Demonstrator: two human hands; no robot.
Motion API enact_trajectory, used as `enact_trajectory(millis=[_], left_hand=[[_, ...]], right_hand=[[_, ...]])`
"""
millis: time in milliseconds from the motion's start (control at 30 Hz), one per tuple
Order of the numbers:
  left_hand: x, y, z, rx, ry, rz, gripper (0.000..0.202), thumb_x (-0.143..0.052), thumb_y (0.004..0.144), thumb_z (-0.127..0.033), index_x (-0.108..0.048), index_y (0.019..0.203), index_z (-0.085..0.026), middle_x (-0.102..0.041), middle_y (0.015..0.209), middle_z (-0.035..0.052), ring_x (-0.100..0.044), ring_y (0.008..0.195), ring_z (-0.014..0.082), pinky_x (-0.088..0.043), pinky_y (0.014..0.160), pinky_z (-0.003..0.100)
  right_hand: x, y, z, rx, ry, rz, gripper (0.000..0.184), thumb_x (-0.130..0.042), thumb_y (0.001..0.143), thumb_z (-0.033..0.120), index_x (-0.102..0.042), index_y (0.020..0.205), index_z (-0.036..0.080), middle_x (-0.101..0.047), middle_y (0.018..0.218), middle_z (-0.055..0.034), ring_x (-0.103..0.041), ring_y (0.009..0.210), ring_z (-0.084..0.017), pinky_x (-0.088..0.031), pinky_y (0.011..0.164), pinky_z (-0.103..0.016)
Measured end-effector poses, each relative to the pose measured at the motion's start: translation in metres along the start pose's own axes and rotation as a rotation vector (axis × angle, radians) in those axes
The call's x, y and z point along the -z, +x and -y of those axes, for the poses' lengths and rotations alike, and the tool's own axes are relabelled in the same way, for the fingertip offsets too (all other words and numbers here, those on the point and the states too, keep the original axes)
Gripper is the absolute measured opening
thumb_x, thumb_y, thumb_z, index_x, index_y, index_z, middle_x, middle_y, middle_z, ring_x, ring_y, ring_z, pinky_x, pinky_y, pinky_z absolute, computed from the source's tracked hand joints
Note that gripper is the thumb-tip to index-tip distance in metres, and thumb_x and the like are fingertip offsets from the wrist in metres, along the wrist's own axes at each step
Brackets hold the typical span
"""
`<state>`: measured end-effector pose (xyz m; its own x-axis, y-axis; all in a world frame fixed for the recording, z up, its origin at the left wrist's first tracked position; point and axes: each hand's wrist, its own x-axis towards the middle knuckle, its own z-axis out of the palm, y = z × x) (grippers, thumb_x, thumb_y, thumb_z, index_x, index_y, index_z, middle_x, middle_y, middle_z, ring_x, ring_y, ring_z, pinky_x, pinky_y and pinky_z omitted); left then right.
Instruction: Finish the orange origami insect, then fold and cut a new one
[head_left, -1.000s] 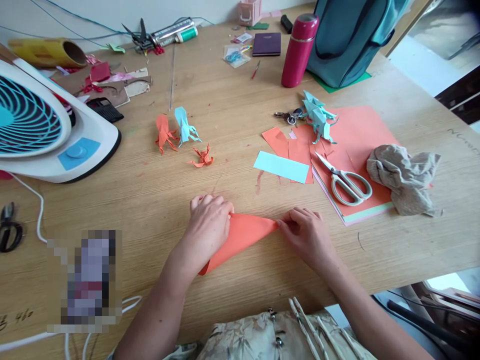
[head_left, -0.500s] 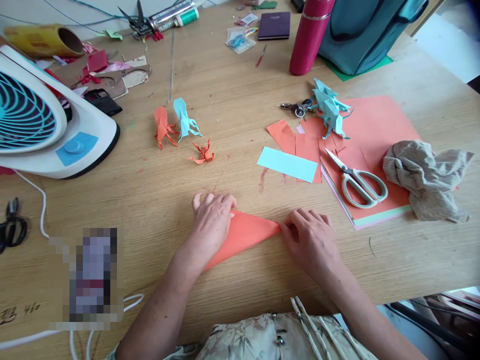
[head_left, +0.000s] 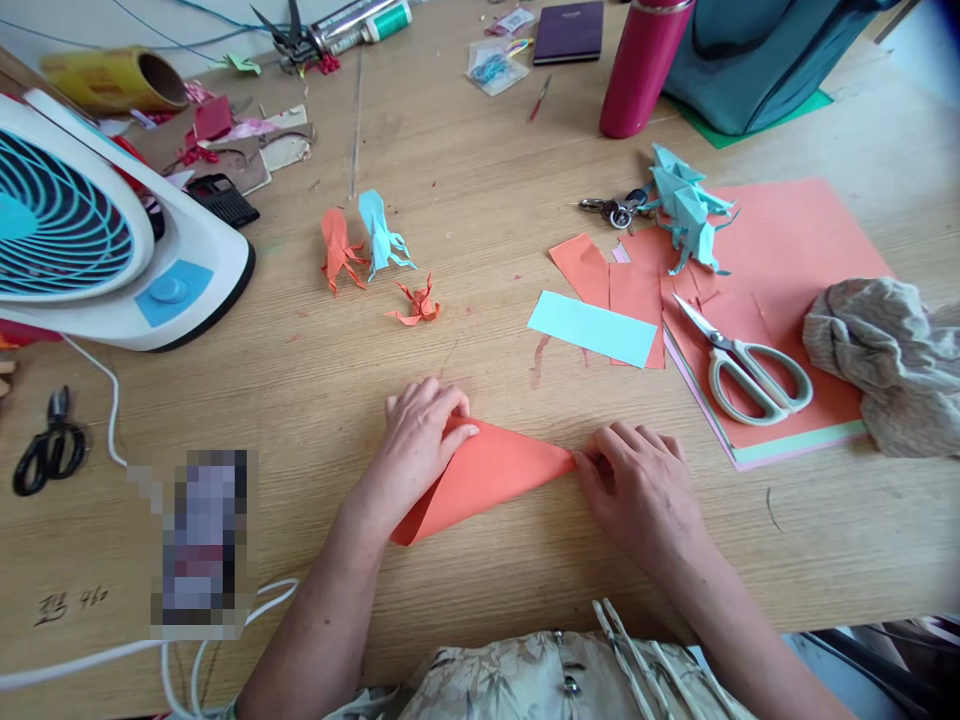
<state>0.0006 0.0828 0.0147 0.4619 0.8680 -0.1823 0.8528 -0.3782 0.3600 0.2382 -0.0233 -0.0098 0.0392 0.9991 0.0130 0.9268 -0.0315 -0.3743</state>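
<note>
Digits "460" point(head_left: 94, 597) left of orange paper point(head_left: 487, 472)

1. Home or small studio, exact kind unclear: a papercraft-strewn wooden desk point(head_left: 285, 400) meets a pale wall point(head_left: 187, 22) at its far edge.
2. A partly folded orange sheet point(head_left: 495, 465), folded paper figures point(head_left: 337, 240) and white-handled scissors point(head_left: 765, 408) mark the craft.
3. A fan point(head_left: 199, 222) at left, a pink flask point(head_left: 645, 70) and a teal bag point(head_left: 750, 80) toward the right edge look domestic.
</note>
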Motion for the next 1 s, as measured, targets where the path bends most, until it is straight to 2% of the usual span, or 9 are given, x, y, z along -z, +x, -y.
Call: enact_trajectory(millis=[200, 567, 733, 900, 1000], left_hand=[[-0.003, 0.000, 0.003, -0.015, -0.161, -0.004, 0.011, -0.063, 0.092, -0.021, -0.053, 0.086, -0.022, -0.057, 0.097, 0.0021, -0.055, 0.099, 0.0214, -0.042, 0.091, 0.039], [-0.006, 0.000, 0.002, 0.001, -0.144, -0.014, 0.014, -0.062, 0.093, -0.020, -0.052, 0.083, -0.021, -0.055, 0.095, 0.0025, -0.054, 0.096, 0.0215, -0.042, 0.084, 0.035], [-0.009, 0.000, 0.004, 0.000, -0.153, -0.028, 0.013, -0.063, 0.093, -0.019, -0.054, 0.084, -0.021, -0.054, 0.094, 0.0014, -0.054, 0.098, 0.0209, -0.041, 0.088, 0.035], [-0.012, 0.001, 0.005, -0.011, -0.152, -0.048, 0.012, -0.063, 0.093, -0.018, -0.055, 0.084, -0.021, -0.054, 0.093, 0.0009, -0.054, 0.096, 0.0204, -0.041, 0.086, 0.034], [-0.012, 0.001, 0.005, -0.022, -0.152, -0.060, 0.011, -0.062, 0.093, -0.018, -0.057, 0.083, -0.021, -0.054, 0.093, 0.0007, -0.054, 0.095, 0.0200, -0.041, 0.085, 0.033]], right_hand=[[-0.001, 0.000, -0.001, 0.011, -0.013, -0.007, 0.020, -0.058, 0.092, 0.026, -0.051, 0.073, 0.022, -0.061, 0.074, -0.0009, -0.054, 0.073, -0.020, -0.028, 0.071, -0.034], [-0.001, 0.000, -0.001, 0.019, -0.008, -0.014, 0.020, -0.057, 0.092, 0.024, -0.051, 0.073, 0.022, -0.060, 0.074, -0.0009, -0.053, 0.073, -0.020, -0.028, 0.071, -0.034], [0.001, 0.000, 0.002, -0.010, -0.040, -0.014, 0.022, -0.058, 0.091, 0.023, -0.049, 0.071, 0.022, -0.059, 0.072, 0.0000, -0.052, 0.073, -0.019, -0.027, 0.072, -0.034], [0.001, -0.001, 0.002, -0.028, -0.033, -0.015, 0.013, -0.061, 0.091, 0.024, -0.053, 0.081, 0.021, -0.061, 0.078, -0.0003, -0.053, 0.074, -0.019, -0.029, 0.071, -0.033], [-0.001, -0.003, -0.002, 0.030, 0.023, -0.049, 0.006, -0.058, 0.094, 0.020, -0.058, 0.088, 0.021, -0.061, 0.084, -0.0020, -0.055, 0.077, -0.019, -0.033, 0.074, -0.033]])
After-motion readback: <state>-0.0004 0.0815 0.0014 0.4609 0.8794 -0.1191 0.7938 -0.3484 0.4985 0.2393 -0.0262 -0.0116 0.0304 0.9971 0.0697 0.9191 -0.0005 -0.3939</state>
